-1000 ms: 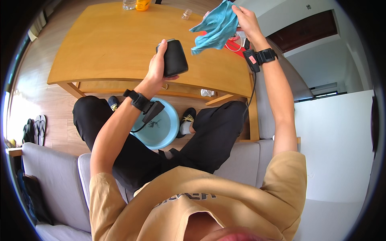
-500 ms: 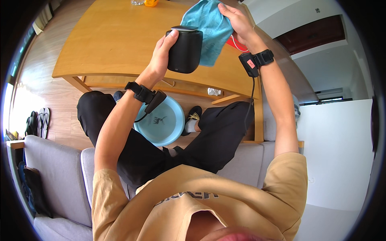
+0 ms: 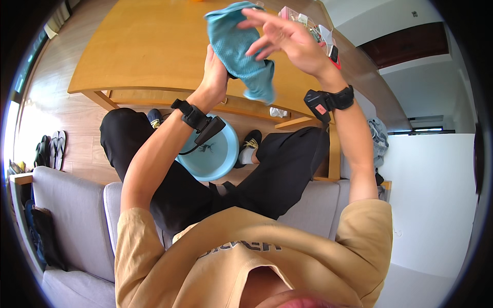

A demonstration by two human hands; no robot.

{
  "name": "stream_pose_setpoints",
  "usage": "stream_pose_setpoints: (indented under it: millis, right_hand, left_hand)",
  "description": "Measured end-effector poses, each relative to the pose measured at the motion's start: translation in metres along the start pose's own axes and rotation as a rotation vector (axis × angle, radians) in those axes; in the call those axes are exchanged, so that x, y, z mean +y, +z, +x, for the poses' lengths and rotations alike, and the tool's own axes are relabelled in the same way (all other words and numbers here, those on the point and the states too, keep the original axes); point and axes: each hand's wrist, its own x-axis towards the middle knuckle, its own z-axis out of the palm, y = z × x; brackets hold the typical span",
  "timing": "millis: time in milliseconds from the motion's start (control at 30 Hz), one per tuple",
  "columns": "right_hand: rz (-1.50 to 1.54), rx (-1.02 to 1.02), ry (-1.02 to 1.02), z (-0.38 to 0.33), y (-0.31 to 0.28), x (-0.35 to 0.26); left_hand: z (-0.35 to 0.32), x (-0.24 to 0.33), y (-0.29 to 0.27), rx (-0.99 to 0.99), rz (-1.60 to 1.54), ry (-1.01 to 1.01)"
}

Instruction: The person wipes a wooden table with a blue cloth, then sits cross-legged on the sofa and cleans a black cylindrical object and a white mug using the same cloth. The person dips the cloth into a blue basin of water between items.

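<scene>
A light blue cloth (image 3: 237,46) is draped over a black rounded canister, hanging down past its right side. Only a dark sliver of the canister shows beneath the cloth. My left hand (image 3: 215,77) grips the canister from the left, above the table's near edge; its fingertips are hidden behind the cloth. Just right of the cloth, my right hand (image 3: 292,45) has its fingers spread, slightly blurred, with nothing in its grasp. Whether its fingertips brush the fabric is unclear.
Below my hands stands a wooden table (image 3: 149,56), with small items and a red-edged thing (image 3: 336,62) at its right. On the floor between my feet sits a blue basin (image 3: 226,160). A grey sofa (image 3: 72,215) surrounds me; slippers (image 3: 60,150) lie far left.
My right hand has let go of the cloth and opened. The cloth has moved left and now covers the canister, which was in plain sight before.
</scene>
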Motion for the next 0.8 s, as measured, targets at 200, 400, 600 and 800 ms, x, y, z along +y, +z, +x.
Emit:
stream_pose_setpoints:
  millis: [200, 400, 600, 800]
  right_hand:
    - [-0.155, 0.44, 0.027, 0.008, 0.051, 0.058]
    - [0.405, 0.533, 0.18, -0.012, 0.053, 0.1]
    - [0.85, 0.487, 0.133, -0.046, 0.045, 0.117]
    - [1.198, 0.636, -0.117, -0.059, 0.045, 0.155]
  left_hand:
    - [-0.01, -0.001, 0.011, 0.132, 0.097, -0.025]
    - [-0.011, 0.005, -0.004, -0.154, 0.375, -0.017]
    - [-0.011, 0.014, -0.005, -0.28, 0.864, 0.373]
    - [-0.003, -0.011, -0.024, 0.187, 0.719, 0.155]
